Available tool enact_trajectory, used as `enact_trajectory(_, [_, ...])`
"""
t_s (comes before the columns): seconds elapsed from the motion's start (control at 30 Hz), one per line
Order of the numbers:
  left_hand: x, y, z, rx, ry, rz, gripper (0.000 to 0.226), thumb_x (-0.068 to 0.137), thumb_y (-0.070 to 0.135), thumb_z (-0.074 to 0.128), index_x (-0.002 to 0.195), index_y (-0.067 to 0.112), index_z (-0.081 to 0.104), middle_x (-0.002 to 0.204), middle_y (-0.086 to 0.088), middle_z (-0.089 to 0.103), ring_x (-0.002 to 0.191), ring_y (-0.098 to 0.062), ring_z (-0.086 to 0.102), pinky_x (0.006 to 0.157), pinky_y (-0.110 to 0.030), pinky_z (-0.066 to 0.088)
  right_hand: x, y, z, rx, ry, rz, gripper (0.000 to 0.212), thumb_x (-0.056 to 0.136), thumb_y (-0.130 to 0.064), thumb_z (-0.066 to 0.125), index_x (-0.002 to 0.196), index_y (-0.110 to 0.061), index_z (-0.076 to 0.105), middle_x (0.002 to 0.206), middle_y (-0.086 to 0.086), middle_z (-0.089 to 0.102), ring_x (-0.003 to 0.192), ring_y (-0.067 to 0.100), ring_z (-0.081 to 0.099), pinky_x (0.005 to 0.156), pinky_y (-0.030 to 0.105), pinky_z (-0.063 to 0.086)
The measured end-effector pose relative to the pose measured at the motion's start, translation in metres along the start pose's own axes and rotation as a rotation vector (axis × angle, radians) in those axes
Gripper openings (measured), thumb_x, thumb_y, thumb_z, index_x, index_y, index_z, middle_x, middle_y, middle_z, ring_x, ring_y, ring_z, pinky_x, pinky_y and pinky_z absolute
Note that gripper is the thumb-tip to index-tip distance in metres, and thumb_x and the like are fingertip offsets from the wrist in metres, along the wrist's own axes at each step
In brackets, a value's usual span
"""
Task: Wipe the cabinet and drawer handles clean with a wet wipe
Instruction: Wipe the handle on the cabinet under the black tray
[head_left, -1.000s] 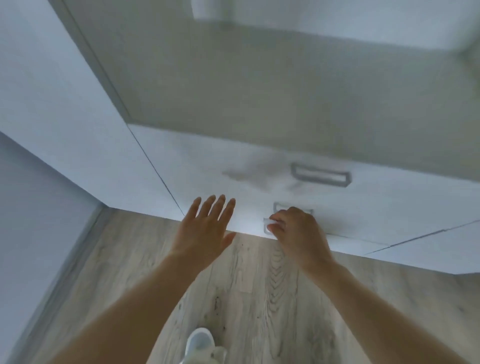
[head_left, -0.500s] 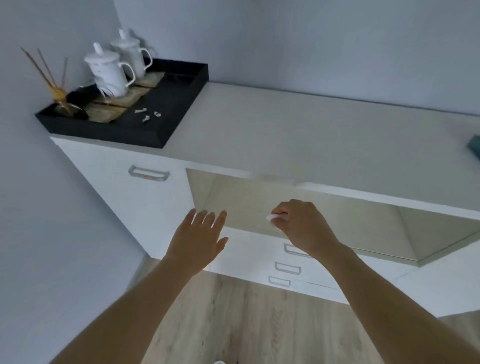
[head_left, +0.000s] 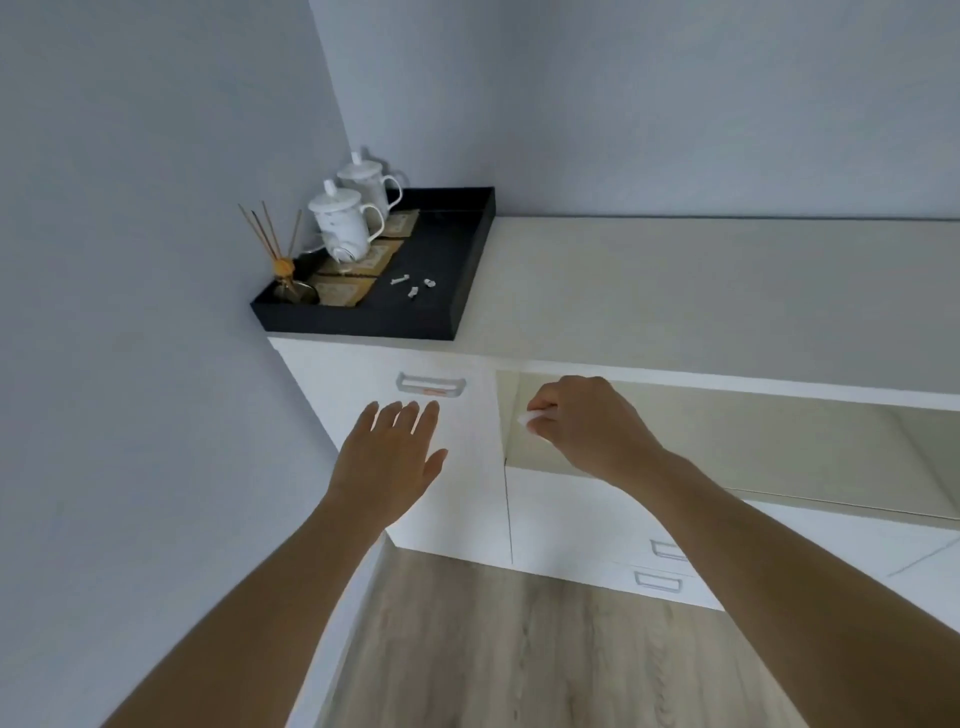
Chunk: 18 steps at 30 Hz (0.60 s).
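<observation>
The wipe (head_left: 531, 419) sits pinched in your right hand (head_left: 587, 428), a small white wad showing between thumb and curled fingers, held in front of the open niche (head_left: 727, 441) under the surface (head_left: 675, 291). Your left hand (head_left: 389, 457) is spread flat, fingers straight and close together, its tips just below the handle (head_left: 430, 385) on the white door (head_left: 467, 467) at the cabinet's left end; you cannot tell from this view whether the palm touches the door. That handle is a recessed metal pull with an orange mark inside it. Two more drawer handles (head_left: 658, 581) show low on the right, one partly hidden behind your right forearm. On the surface, in the corner by the wall, stands a black tray (head_left: 457, 291). It carries two white lidded cups (head_left: 345, 221) on woven mats, a reed diffuser (head_left: 283, 270) at its near left corner, and a few small white bits (head_left: 413, 287) lying loose on the tray floor. Below, the wood floor (head_left: 519, 649) runs along the cabinet's base.
</observation>
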<state>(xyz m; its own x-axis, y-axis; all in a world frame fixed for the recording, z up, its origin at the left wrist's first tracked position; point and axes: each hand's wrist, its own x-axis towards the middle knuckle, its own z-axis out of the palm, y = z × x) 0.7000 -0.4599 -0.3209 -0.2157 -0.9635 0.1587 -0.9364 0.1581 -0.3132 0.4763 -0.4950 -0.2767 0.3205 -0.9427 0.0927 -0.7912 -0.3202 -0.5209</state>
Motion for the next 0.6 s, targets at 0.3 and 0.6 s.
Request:
enact_trajectory(0.3, [0.057,-0.117,0.078,0.039,0.007,0.153,0.061,0.102,0.046,0.023,0.153,0.015,0.007,0.16,-0.009,0.006,0.146,-0.026,0.009,0.118,-0.038,0.005,0.075,-0.067,0.084,0.067,0.087,0.176,0.015,0.09,-0.023,0.058,0.097,-0.018,0.07,0.091,-0.001,0.066,0.09,0.017,0.058,0.078,0.034,0.05])
enact_trajectory(0.6, [0.1,-0.156,0.145,0.016,0.209,0.351,0.081,0.09,0.037,0.061,0.15,0.006,0.015,0.156,-0.016,0.018,0.143,-0.031,0.021,0.116,-0.046,0.02,0.106,-0.078,0.156,0.131,0.254,0.418,0.017,0.094,-0.024,0.055,0.103,-0.02,0.069,0.095,0.002,0.065,0.083,0.018,0.059,0.07,0.028,0.049])
